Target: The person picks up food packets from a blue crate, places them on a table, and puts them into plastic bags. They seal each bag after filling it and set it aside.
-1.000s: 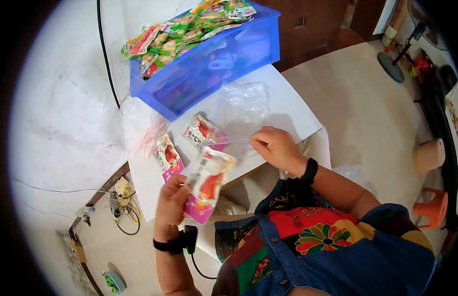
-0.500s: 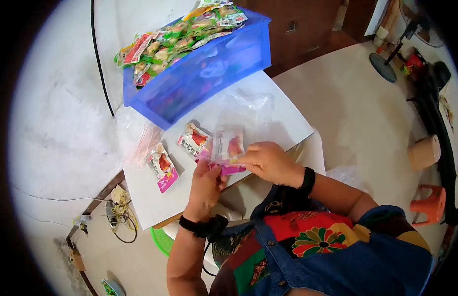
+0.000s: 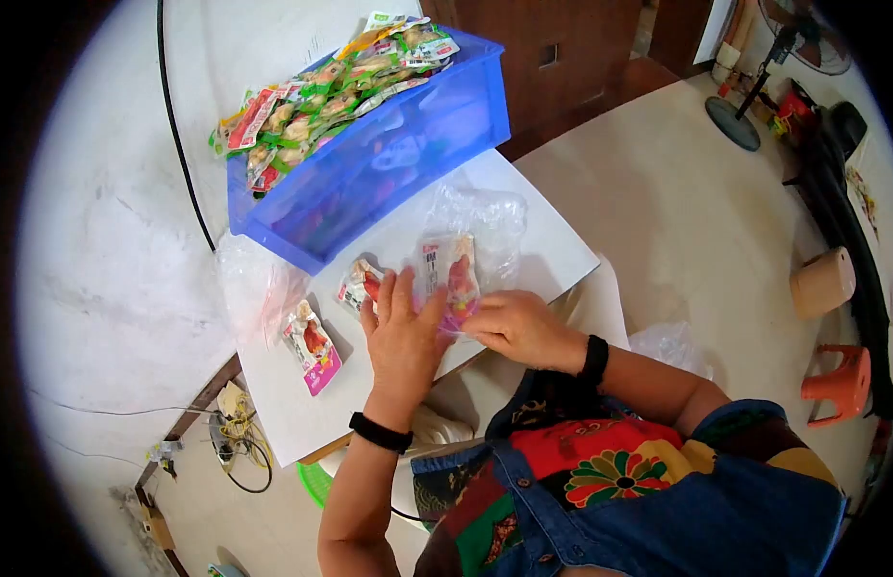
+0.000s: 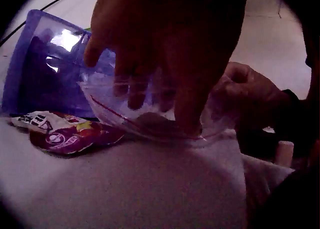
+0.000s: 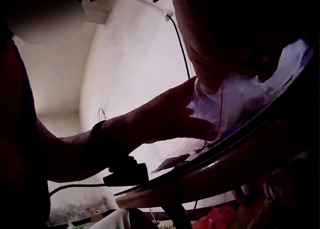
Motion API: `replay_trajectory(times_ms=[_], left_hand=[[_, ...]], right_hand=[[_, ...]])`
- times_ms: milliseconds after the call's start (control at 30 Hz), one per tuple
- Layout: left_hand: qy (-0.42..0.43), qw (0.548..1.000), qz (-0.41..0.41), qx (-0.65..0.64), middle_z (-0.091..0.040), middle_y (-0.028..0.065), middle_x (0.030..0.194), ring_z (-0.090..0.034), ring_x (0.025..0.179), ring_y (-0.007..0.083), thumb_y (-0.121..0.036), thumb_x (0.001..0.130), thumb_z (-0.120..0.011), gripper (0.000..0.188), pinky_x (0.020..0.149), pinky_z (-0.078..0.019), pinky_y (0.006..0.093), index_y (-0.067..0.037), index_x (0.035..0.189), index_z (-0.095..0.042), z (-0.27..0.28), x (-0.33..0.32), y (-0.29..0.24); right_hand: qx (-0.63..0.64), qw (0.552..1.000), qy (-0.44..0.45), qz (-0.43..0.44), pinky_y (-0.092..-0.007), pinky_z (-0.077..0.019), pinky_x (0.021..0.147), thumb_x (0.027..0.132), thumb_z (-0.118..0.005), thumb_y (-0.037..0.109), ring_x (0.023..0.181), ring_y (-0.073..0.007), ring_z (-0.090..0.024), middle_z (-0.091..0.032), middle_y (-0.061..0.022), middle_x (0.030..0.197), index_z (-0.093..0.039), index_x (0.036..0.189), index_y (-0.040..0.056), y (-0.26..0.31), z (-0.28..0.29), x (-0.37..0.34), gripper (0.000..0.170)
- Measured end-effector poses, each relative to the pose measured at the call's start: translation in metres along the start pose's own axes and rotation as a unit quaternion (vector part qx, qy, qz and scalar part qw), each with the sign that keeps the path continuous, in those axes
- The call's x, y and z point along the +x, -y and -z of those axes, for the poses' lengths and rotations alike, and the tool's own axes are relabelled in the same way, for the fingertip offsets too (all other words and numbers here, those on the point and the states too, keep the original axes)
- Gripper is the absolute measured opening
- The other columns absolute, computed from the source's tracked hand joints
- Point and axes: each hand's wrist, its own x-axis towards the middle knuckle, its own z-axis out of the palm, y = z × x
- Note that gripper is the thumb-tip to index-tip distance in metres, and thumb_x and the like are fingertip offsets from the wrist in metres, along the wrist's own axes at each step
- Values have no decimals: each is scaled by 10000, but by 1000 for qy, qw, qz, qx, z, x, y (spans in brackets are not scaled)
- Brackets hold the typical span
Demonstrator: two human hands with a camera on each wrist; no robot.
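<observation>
A clear zip bag [image 4: 145, 121] with a red line along its mouth lies near the table's front edge. Inside it is a white and pink snack packet [image 3: 453, 264] with a reddish food picture. At the bag's mouth my left hand [image 3: 405, 338] has its fingers extended and spread, the tips at the opening in the left wrist view. From the other side my right hand [image 3: 525, 330] pinches the bag's near edge. A matching packet [image 3: 358, 287] lies partly hidden behind the left fingers, and another packet [image 3: 313, 346] lies flat farther left.
A blue plastic crate [image 3: 369, 173] heaped with green snack packets [image 3: 321, 101] stands at the back of the white table [image 3: 292, 418]. More clear plastic bags [image 3: 499, 216] lie behind the hands. Other thin plastic [image 3: 259, 288] lies by the wall at the left.
The packet held in the left hand has gone into the clear bag. The left hand has let go of it and spread its fingers; the right hand keeps hold of the bag.
</observation>
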Motion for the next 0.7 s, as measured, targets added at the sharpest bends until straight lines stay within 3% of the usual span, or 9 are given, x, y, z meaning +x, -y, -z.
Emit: replay_trajectory(times_ms=[33,67,100,167,267,367,500,567,700], left_hand=[[-3,999,-41,19,-506,109,1194,-444,1155,310,-151,550,-793,583,945,-335,455,-176,1098,-597,-1,5,0],[6,998,-66,0,-575,91,1069,-527,1046,290,-127,610,-741,434,917,-350,451,-165,1027,-627,0,10,4],[5,998,-67,0,-575,91,1069,-527,1046,290,-127,610,-741,434,917,-350,451,-165,1027,-627,-1,15,8],[135,985,-73,-74,-619,96,885,-594,857,292,-118,668,-681,317,809,-422,440,-138,979,-625,-9,21,16],[123,983,-51,-127,-614,95,762,-596,710,311,-105,713,-610,196,671,-462,434,-112,908,-615,-17,27,19],[92,987,-69,-114,-626,119,789,-605,704,342,-89,736,-573,153,567,-477,418,-97,888,-591,-28,29,15],[99,993,-50,-40,-628,106,702,-643,631,295,-96,765,-539,101,516,-507,392,-70,862,-552,-36,30,-1],[130,989,-5,68,-622,100,631,-647,573,292,-107,790,-525,65,468,-504,378,-73,846,-523,-32,34,-11],[92,991,13,97,-611,59,577,-649,559,277,-123,805,-516,47,482,-508,380,-86,834,-517,-37,36,-18]], right_hand=[[-2,1000,4,7,-422,-420,581,779,-607,143,688,-309,-545,-524,-98,705,-621,799,97,-1,0,-1,52],[-4,1000,7,13,-420,-421,583,776,-609,142,688,-306,-546,-522,-96,703,-630,808,105,-2,0,-1,53],[-4,1000,6,13,-420,-421,583,776,-609,142,688,-306,-546,-522,-96,703,-630,808,105,-2,1,-2,53],[16,1000,9,20,-419,-425,589,768,-613,140,692,-302,-550,-525,-95,710,-646,830,118,-2,2,-2,74],[-5,999,33,14,-419,-429,595,767,-614,142,698,-301,-554,-533,-94,719,-655,837,119,-3,8,-2,84],[-11,999,44,11,-420,-432,602,771,-617,148,705,-299,-557,-543,-94,731,-653,826,111,-3,12,-3,75],[8,999,32,-19,-400,-441,603,779,-615,147,706,-293,-565,-558,-92,737,-652,819,105,-3,19,-8,69],[35,997,21,-61,-377,-450,604,789,-615,141,704,-284,-572,-574,-93,746,-647,831,95,-9,22,-11,70],[28,998,6,-55,-361,-455,604,793,-616,131,695,-276,-576,-581,-94,743,-643,834,82,-14,30,-13,70]])
